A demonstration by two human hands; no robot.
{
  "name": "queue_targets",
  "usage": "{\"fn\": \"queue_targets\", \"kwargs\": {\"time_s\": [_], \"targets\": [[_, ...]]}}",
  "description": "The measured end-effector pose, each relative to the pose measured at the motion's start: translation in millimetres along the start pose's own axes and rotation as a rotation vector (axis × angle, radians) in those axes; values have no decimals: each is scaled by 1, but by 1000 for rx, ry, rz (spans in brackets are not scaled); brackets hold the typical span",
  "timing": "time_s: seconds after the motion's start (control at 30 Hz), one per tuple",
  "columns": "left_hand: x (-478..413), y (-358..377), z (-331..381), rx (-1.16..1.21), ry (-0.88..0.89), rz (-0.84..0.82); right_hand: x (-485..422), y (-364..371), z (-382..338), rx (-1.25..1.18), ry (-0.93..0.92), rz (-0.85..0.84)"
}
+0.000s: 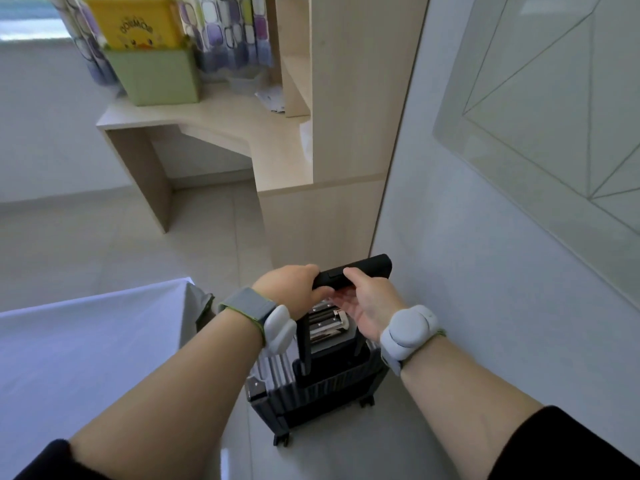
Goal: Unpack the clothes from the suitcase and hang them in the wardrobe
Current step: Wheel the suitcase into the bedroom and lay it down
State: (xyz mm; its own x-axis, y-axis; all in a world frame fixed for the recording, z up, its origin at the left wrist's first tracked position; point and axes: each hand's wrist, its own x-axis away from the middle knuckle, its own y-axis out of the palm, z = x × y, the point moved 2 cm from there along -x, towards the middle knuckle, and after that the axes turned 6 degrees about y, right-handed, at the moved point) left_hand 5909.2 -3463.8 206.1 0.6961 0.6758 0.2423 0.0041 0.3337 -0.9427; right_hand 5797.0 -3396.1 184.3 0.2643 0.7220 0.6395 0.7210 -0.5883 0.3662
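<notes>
Suitcase (329, 379) is partly behind both forearms, lid shut, contents unseen. Left hand (289, 284) fingertips are hidden under handle (367, 268). Bed (86, 341) is cut by left edge. Yellow box (133, 22) and curtain (225, 32) are cut by top edge, box print blurred. Papers (273, 98) on desk (214, 112) are too blurred to read.

A bedroom: a white-sheeted bed (86, 341), a wooden desk (214, 116) and patterned curtains (225, 39) beside tiled floor (86, 244).
</notes>
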Motion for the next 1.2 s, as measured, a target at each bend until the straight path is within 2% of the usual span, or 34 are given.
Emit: {"fn": "queue_targets", "kwargs": {"time_s": [0.13, 0.27, 0.4, 0.67, 1.2], "targets": [[-25, -9, -4, -23, 45, -51, -18, 3, -15, 60, -16, 12], [-39, -12, -11, 59, 44, -66, -34, 7, -26, 84, -18, -4], [-49, -20, -27, 247, -65, -68, -48, 14, -31, 88, -12, -15], [-54, -12, -31, 344, -225, -16, -67, 19, -35, 108, 40, -1], [-57, -5, -22, 287, -327, 97, -68, 10, -36, 144, 56, -55]]}}
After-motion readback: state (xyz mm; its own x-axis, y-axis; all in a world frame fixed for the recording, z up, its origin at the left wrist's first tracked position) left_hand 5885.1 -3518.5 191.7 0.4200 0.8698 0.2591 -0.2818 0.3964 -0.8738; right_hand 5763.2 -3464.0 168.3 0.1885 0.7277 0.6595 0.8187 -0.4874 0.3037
